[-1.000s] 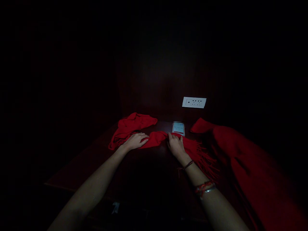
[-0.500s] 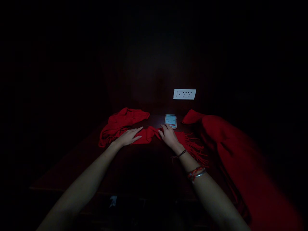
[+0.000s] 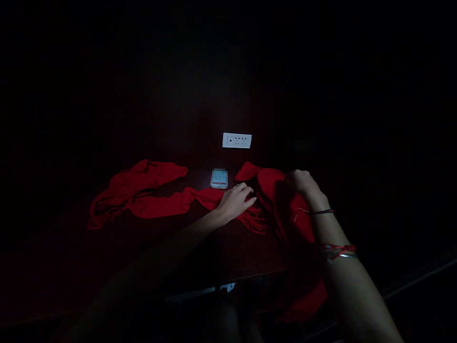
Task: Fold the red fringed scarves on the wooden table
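- Scarf (image 3: pixel 160 206): red, rumpled, lying along table (image 3: pixel 243 257).
- Left hand (image 3: pixel 236 202): palm down over the scarf near its fringe (image 3: pixel 253 222), thumb and fingers apart.
- Right hand (image 3: pixel 303 184): curled at second red cloth (image 3: pixel 270 183), which runs past table edge; too dark to tell if gripping.
- Handling: probably light, soft, limp; best held just above fringe.

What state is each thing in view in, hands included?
Left hand: on the fringed scarf's end, fingers bent; grip unclear.
Right hand: curled at the other red cloth; grip unclear.
Fringed scarf: rumpled, unfolded along the table.
Other red cloth: rumpled, reaching below the table's near edge.
Phone: screen lit.
Wall socket: nothing plugged in.
Table: dimly lit.
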A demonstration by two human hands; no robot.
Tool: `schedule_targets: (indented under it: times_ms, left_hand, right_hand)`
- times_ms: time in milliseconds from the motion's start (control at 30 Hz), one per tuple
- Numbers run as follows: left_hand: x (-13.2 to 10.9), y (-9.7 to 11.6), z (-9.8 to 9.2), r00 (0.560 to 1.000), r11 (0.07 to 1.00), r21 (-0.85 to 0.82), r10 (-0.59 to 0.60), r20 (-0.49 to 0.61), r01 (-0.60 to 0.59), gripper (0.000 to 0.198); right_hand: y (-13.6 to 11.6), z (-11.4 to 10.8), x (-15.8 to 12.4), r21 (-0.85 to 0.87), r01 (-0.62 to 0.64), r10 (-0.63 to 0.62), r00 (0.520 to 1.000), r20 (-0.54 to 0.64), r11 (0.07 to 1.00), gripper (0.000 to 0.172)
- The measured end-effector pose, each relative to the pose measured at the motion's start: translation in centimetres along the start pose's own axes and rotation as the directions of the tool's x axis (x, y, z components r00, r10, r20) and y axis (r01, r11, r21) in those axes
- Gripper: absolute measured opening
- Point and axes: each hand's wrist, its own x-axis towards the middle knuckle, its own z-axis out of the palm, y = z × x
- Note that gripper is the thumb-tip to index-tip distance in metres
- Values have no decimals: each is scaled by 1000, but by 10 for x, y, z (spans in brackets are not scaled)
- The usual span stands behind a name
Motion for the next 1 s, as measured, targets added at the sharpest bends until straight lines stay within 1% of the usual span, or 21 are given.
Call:
schedule_targets:
  times_ms: [33,100,167,233,333,433,500,567,633,733,867,1000]
  left_hand:
    - [13,18,10,1000,1000,10,6,-2,-6,28]
    - [34,45,28,1000,999,39,7,-3,-7,32]
    - [47,62,43,1000,998,64,-11,7,10,32]
    - [53,70,53,999,996,80,-34,8,33,26]
    - [54,71,61,999,993,104,-47,-23,49,20]
    - [52,69,61,999,990,133,-31,-43,37,21]
    - [50,68,60,999,988,152,-13,-44,20,22]
    - [49,67,58,1000,985,169,17,-20,-13,21]
    - [47,66,58,998,981,184,55,32,-60,19]
    - [42,65,59,992,975,200,74,99,-92,18]
    - [35,67,62,991,975,202,76,114,-98,18]
    - [29,68,60,988,980,173,77,137,-100,17]
  right_hand:
    - [15,0,-3,-23,-15,15,1000,17,1000,24]
    - [36,7,-13,-50,8,-7,1000,21,999,23]
    - [47,17,-24,-55,64,-66,997,-34,996,24]
    - [49,29,-34,-54,112,-118,985,-122,992,27]
    - [46,44,-40,-73,141,-154,963,-222,987,30]
    - [44,52,-38,-125,180,-208,941,-268,976,28]
    - [47,55,-34,-153,181,-218,934,-284,972,28]
    - [51,58,-31,-165,147,-192,934,-303,975,30]
    - [56,61,-29,-163,102,-151,935,-320,981,31]
    - [62,66,-28,-148,57,-101,947,-305,987,31]
    - [67,70,-28,-129,17,-50,966,-254,991,32]
    - [69,66,-28,-120,-30,-1,968,-249,992,31]
